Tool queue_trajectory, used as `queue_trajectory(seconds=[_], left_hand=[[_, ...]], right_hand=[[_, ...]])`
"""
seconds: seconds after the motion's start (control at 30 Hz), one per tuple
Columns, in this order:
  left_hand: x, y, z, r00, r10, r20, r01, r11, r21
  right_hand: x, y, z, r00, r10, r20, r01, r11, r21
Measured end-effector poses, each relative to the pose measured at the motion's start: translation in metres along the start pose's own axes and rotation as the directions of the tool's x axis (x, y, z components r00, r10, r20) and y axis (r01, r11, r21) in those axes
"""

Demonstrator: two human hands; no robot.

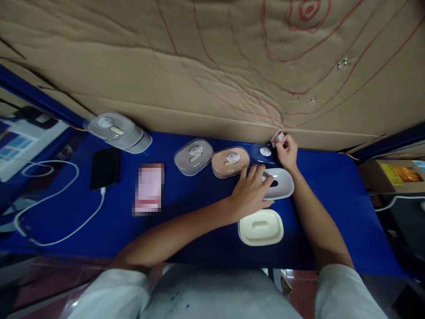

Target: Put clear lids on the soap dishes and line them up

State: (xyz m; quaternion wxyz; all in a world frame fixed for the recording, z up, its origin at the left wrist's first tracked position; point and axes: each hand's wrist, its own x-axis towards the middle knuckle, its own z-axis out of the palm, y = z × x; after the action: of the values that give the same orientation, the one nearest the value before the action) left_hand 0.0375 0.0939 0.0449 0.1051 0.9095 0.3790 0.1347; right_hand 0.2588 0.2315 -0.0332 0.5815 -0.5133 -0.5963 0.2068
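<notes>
A light grey oval lid with a dark slot in its middle (286, 185) is gripped at its left end by my left hand (250, 191). That hand's fingers lie over the far edge and the thumb is at the near side. Beyond the lid, close to the cardboard wall, my right hand (288, 153) pinches a small white-and-red packet (278, 136). Just left of the right hand sits a clear transparent cover with a round label (260, 153). A cream tray-like piece with a raised oval centre (261, 237) lies nearer to me, below my left hand.
A peach box (229, 169) and a grey box (189, 159) with clear lids stand in a row. Stacked grey boxes (133, 137) are further left. A black phone (105, 167) with a white cable and a blurred-out phone (148, 189) lie on the blue table (195, 230).
</notes>
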Motion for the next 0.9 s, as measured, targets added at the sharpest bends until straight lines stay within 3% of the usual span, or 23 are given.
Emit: queue_trajectory(seconds=[0.17,0.3,0.53,0.7,0.9], left_hand=[[-0.053,0.017,-0.014,0.995,0.091,-0.039,-0.096,0.983,-0.158],[-0.084,0.029,-0.008,0.991,0.134,-0.006,-0.134,0.978,-0.162],[-0.087,0.028,0.008,0.990,0.127,0.058,-0.117,0.982,-0.152],[-0.095,0.027,0.009,0.984,0.139,0.110,-0.126,0.985,-0.116],[-0.107,0.026,0.019,0.982,0.139,0.126,-0.125,0.985,-0.118]], right_hand=[[-0.001,0.001,0.000,1.000,0.014,0.007,-0.014,1.000,-0.026],[0.000,0.002,0.001,1.000,0.025,0.003,-0.024,0.998,-0.065],[-0.003,-0.005,-0.002,0.999,0.039,0.024,-0.034,0.981,-0.191],[-0.004,-0.022,-0.018,0.994,0.077,0.074,-0.048,0.939,-0.342],[-0.009,-0.062,-0.052,0.979,0.121,0.165,0.020,0.747,-0.664]])
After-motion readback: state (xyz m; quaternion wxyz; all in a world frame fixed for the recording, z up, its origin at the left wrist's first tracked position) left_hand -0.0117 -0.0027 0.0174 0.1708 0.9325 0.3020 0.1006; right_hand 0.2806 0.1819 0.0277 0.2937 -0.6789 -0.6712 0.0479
